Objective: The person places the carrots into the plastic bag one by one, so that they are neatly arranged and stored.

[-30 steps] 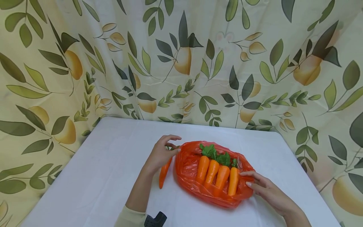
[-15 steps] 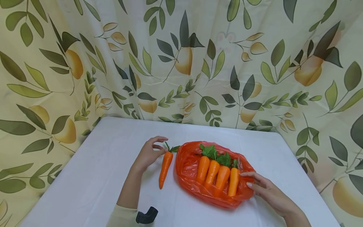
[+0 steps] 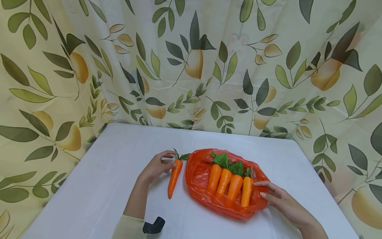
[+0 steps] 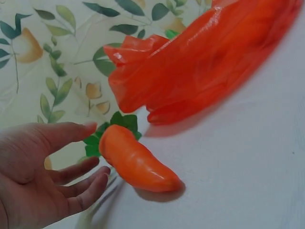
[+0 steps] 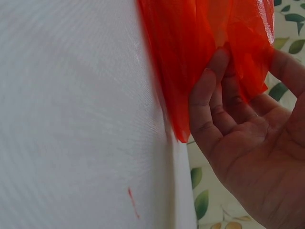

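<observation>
A single carrot [image 3: 174, 179] with green leaves at its top lies on the white table, just left of the red plastic bag [image 3: 197, 196]. My left hand [image 3: 158, 166] is beside the upper end of that carrot. In the left wrist view its thumb and fingers [image 4: 95, 188] are spread apart around the carrot's thick end, not closed on it. Several more carrots [image 3: 224, 182] with leafy tops lie side by side in the bag's opening. On the bag's right side, my right hand [image 3: 282, 202] holds the edge of the plastic between thumb and fingers.
The white cloth-covered table [image 3: 119, 159] extends around the bag. Behind it and to both sides hangs a curtain [image 3: 185, 96] printed with leaves and fruit. A dark band [image 3: 153, 226] sits on the left wrist.
My left hand has moved left off the bag's edge, uncovering the loose carrot's top, then shifted slightly down beside it. The right hand, the bag and the carrots stay put.
</observation>
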A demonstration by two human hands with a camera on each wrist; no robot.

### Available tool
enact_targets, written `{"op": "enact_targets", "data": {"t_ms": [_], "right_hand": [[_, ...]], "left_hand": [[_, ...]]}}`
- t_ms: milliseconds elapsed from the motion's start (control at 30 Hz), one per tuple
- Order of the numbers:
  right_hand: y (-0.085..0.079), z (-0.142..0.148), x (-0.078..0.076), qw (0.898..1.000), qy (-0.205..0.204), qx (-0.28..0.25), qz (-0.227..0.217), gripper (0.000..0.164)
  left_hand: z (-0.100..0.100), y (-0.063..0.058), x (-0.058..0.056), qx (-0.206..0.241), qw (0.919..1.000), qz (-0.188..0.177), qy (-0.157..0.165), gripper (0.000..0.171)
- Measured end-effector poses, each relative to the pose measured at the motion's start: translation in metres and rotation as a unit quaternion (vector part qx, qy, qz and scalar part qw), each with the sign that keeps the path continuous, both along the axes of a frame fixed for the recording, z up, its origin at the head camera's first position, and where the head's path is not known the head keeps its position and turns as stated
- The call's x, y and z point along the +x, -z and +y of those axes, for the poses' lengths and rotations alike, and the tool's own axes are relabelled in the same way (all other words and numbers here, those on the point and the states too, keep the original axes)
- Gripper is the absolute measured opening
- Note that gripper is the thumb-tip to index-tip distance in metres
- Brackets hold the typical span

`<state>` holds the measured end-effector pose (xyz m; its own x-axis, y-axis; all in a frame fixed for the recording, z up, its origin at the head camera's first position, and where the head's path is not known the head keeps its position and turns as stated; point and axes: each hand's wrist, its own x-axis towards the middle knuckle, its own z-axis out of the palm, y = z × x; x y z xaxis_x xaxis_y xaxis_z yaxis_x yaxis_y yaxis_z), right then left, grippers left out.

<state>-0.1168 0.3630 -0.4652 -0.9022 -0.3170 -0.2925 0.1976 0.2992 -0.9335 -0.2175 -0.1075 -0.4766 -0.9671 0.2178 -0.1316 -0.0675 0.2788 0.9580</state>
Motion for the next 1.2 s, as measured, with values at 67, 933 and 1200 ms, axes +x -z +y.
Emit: {"op": "enact_targets", "data": {"t_ms": [67,933,1200], "right_hand": [[-0.0001,-0.0003,0.0,1.0,0.002,0.001,0.0,0.043],[0.0004,-0.0006,-0.0017,1.0,-0.003,-0.002,-0.002,0.044],[0.0003,-0.0012,-0.0014,1.0,-0.003,0.0,-0.001,0.044]], "left_hand": [[0.0004,0.0033,-0.0009,-0.001,1.0,0.0,0.006,0.042],[0.0044,0.0074,0.0024,-0.048,0.997,0.013,0.059,0.054],[0.0028,0.0043,0.0039,-0.049,0.9971,0.007,0.057,0.055]]}}
